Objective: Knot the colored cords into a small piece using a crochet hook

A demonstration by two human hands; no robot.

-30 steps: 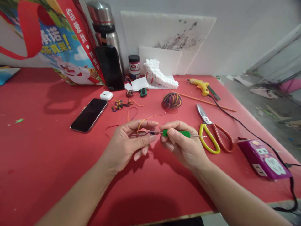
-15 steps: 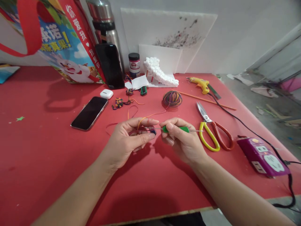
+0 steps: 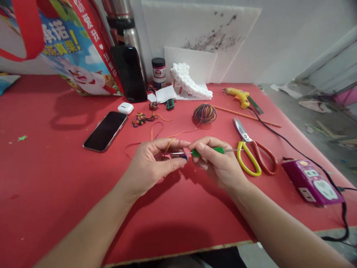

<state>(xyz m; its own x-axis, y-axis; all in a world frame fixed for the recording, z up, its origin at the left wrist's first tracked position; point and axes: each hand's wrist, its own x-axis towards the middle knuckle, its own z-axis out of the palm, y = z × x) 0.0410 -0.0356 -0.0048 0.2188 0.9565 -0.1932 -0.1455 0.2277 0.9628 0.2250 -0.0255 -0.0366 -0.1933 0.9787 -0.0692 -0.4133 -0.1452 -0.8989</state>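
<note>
At left of the frame, a black phone point(image 3: 106, 131) is lying on a red counter point(image 3: 55, 186). At centre, the left hand point(image 3: 150, 163) is pinching a small dark yarn piece point(image 3: 183, 156) in its grip; above, a yarn ball point(image 3: 205, 113) is resting. Beside it, the right hand point(image 3: 220, 165) is pinching a green-handled hook point(image 3: 219, 150). Right of centre, scissors point(image 3: 243, 138) are lying.

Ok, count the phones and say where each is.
2: one phone lies flat by the white case; another phone stands before the steel flask. More could hide behind the bag.
</note>
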